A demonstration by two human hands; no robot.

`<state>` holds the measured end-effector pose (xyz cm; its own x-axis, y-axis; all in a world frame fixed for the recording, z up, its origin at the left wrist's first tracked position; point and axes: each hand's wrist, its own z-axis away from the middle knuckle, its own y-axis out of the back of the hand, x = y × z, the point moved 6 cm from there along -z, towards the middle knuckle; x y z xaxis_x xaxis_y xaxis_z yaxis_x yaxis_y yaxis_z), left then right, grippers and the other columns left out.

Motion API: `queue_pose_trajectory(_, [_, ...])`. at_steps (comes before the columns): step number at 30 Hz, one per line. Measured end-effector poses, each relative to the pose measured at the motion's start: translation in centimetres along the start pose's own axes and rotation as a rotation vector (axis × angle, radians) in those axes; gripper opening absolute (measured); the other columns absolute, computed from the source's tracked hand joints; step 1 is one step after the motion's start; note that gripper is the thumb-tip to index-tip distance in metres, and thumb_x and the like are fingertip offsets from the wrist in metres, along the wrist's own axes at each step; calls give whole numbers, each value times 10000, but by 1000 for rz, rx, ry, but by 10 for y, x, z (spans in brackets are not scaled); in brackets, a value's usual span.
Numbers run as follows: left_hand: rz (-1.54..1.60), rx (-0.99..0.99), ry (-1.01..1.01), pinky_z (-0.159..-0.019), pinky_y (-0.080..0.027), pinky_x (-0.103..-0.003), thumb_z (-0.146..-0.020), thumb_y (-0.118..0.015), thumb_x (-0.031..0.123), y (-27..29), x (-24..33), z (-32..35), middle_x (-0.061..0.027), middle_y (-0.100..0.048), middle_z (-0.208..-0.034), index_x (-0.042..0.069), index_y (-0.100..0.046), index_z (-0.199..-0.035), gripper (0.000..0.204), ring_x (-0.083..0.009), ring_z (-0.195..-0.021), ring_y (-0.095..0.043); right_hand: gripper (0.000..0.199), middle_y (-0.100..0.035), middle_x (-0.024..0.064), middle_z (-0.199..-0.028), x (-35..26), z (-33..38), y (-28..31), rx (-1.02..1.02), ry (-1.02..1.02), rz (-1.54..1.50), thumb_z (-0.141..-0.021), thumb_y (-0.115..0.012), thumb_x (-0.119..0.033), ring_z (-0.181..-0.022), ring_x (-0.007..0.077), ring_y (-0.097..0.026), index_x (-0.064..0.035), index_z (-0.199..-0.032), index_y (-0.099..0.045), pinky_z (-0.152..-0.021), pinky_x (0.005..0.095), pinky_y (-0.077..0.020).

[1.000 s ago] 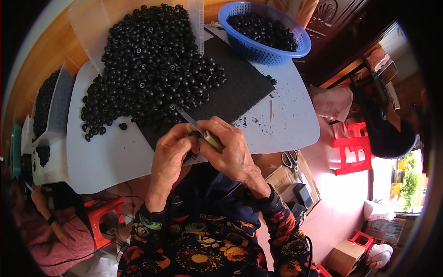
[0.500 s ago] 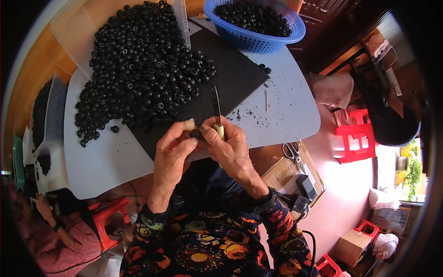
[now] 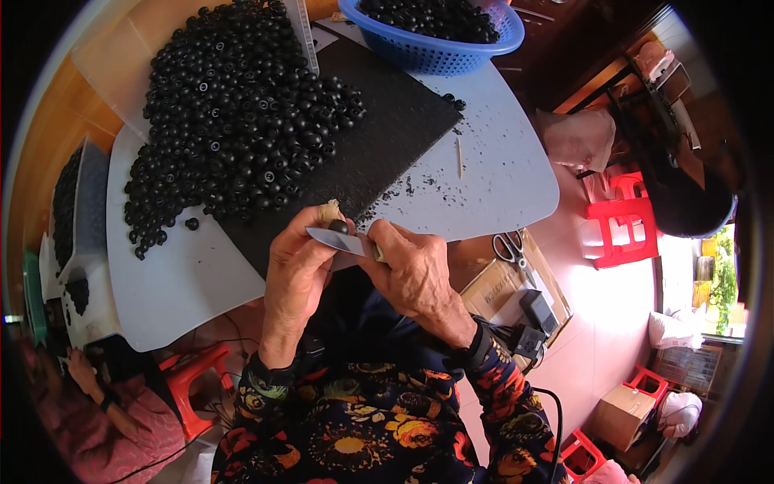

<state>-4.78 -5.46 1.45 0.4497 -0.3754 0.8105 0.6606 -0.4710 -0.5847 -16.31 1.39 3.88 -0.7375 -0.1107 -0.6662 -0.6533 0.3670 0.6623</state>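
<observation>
Just past the table's front edge, my left hand (image 3: pixel 297 270) pinches a small round black piece (image 3: pixel 339 226) between thumb and fingers. A tan wrap (image 3: pixel 329 212) covers one of its fingertips. My right hand (image 3: pixel 419 278) is closed round the pale handle of a knife (image 3: pixel 334 239). The blade points left and lies against or right beside the black piece; exact contact I cannot tell. Beyond my hands, a big pile of similar black pieces (image 3: pixel 234 113) spreads over the table and a black mat (image 3: pixel 395 113), coming out of a clear plastic bin (image 3: pixel 109 73).
A blue basket (image 3: pixel 443 58) of black pieces stands at the back. Black crumbs and a thin pale stick (image 3: pixel 460 157) lie on the white tabletop (image 3: pixel 508 177). Scissors (image 3: pixel 509 247) rest on a cardboard box (image 3: pixel 488 290) at right. Red stools (image 3: pixel 621 230) and another person's arm (image 3: pixel 101 395) flank the table.
The knife blade has swung from pointing away over the mat to pointing left across the black piece. My right hand has turned with its back upward. The view has shifted slightly.
</observation>
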Motion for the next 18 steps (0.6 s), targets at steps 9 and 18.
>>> queue_pose_trajectory(9, [-58,-47,40,-841,-521,-340,-860,-539,46,3,-10,1,-84,-593,-1010,-28,-548,-1102,253,-146,-933,-586,253,-565,67,-662,9,2,-3,-9,17,0,-751,-685,-191,-544,297,-572,-71,-818,-473,-452,377,-435])
queue_pose_trajectory(18, [-48,-52,36,-823,-528,-342,-865,-549,63,4,-10,0,-85,-599,-1013,-22,-548,-1114,263,-148,-930,-590,259,-560,71,-652,10,1,-6,-50,14,25,-757,-687,-197,-561,297,-580,-61,-810,-473,-461,378,-442])
